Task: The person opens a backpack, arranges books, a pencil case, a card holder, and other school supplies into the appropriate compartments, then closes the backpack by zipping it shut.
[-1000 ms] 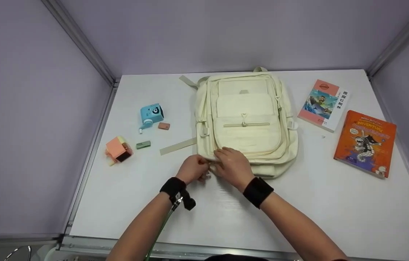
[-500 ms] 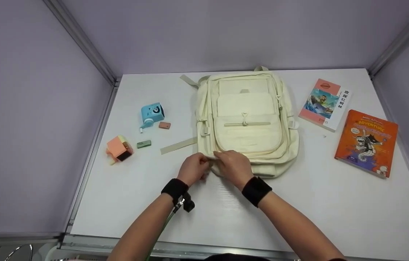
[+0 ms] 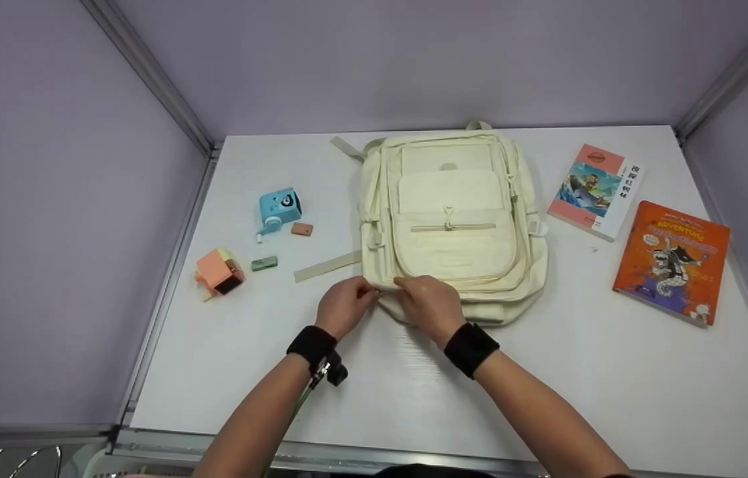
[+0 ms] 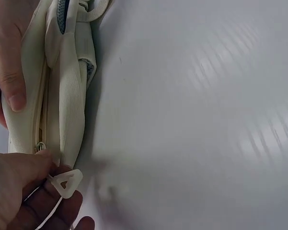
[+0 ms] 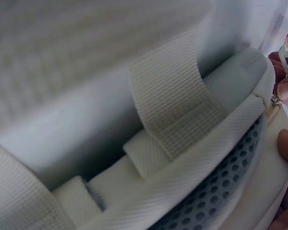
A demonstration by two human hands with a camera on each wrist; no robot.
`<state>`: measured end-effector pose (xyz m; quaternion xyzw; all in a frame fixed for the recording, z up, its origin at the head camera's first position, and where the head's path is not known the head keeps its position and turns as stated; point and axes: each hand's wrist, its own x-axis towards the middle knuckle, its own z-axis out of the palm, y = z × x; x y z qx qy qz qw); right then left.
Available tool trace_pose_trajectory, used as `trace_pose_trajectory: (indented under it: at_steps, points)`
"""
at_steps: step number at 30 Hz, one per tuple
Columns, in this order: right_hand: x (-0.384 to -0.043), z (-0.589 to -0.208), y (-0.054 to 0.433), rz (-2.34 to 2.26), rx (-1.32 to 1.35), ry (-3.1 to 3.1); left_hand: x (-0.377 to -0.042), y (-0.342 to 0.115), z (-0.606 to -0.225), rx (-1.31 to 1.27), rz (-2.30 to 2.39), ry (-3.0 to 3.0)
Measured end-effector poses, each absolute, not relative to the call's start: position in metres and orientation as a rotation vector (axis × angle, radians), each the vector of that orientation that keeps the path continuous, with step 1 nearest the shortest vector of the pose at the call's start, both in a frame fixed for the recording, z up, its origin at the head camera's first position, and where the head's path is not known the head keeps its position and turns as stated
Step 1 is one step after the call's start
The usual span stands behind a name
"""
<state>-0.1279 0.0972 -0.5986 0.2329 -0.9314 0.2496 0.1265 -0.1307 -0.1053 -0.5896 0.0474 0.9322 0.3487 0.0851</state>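
Observation:
A cream backpack (image 3: 453, 192) lies flat on the white table, its front pockets facing up. At its near left corner my left hand (image 3: 347, 305) pinches a zipper pull, hidden from the head camera. In the left wrist view this zipper pull (image 4: 67, 183) ends in a pale triangular loop, and its metal slider (image 4: 40, 147) sits on the zipper at the bag's edge. Close beside it, my right hand (image 3: 432, 305) grips the bag's near edge, thumb on the fabric. From the right wrist, webbing straps (image 5: 175, 91) and grey mesh (image 5: 215, 191) show.
Left of the bag are a blue camera-shaped toy with a crank (image 3: 279, 208), a reddish-brown block (image 3: 302, 229), a green block (image 3: 264, 263) and an orange boxy object (image 3: 219, 272). A pink-and-white book (image 3: 596, 192) and an orange book (image 3: 671, 262) lie to the right.
My left hand has shifted slightly left, away from the right hand. The right hand has lowered its fingers a little on the bag's edge. The backpack stays in place.

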Motion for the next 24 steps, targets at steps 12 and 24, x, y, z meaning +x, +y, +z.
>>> trace_pose_trajectory:
  at_steps: [12, 24]
  points:
    - [-0.127, -0.598, 0.097, 0.711, 0.707, -2.744, -0.145, -0.128, -0.59, -0.032, 1.003, 2.813]
    - [-0.129, -0.591, 0.089, 0.624, 0.813, -2.678, -0.149, -0.128, -0.592, -0.017, 0.976, 2.843]
